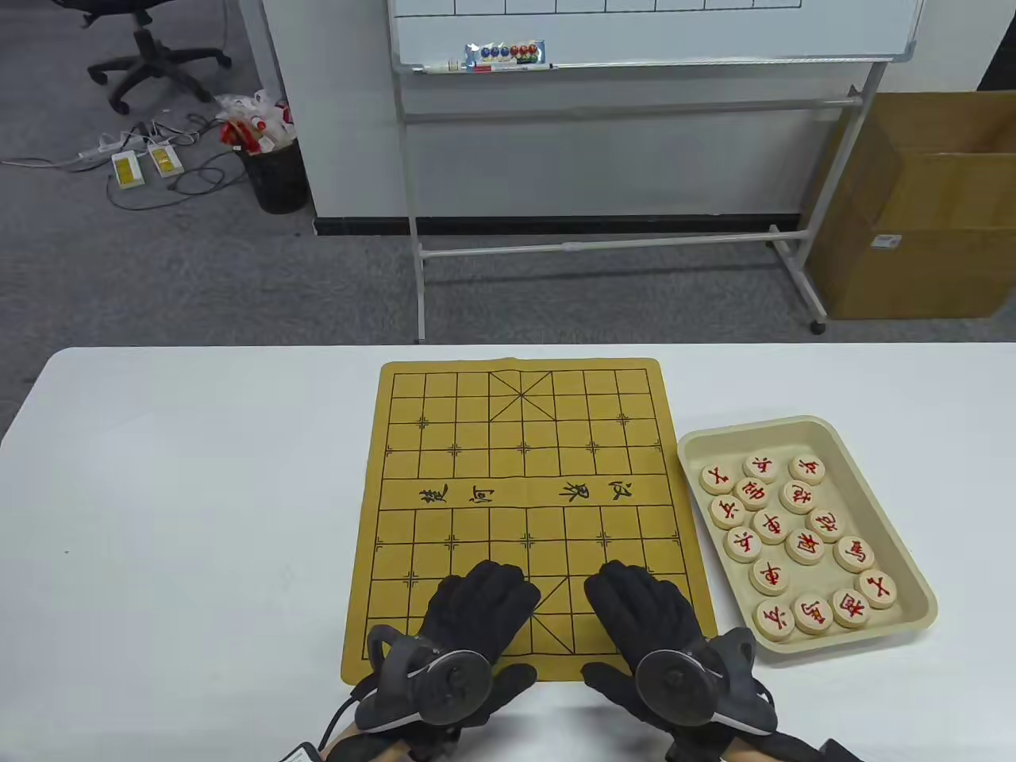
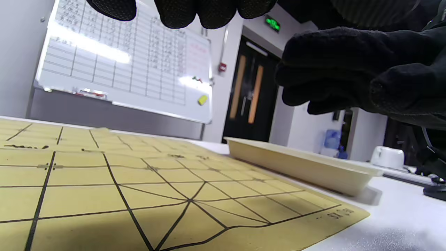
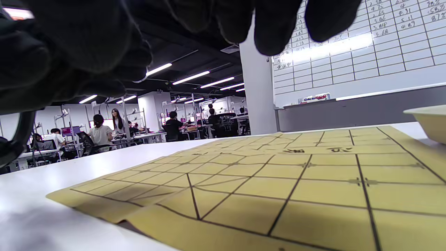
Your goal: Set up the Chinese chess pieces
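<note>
The yellow chess board [image 1: 520,476] lies flat on the white table with no pieces on it. Several round wooden pieces with red characters [image 1: 805,546] sit in a beige tray [image 1: 885,508] just right of the board. My left hand [image 1: 480,599] hovers over the board's near edge, left of the palace lines, fingers loosely curled and holding nothing. My right hand [image 1: 639,603] hovers beside it over the near right squares, also loosely curled and holding nothing. In the left wrist view the board [image 2: 139,188] and tray [image 2: 299,167] show low, with my right hand [image 2: 348,76] close by.
The white table [image 1: 198,492] spreads wide to the left of the board. A whiteboard stand [image 1: 603,238] and a cardboard box [image 1: 921,206] stand on the floor beyond the far edge. The tray's corner [image 3: 428,122] shows in the right wrist view.
</note>
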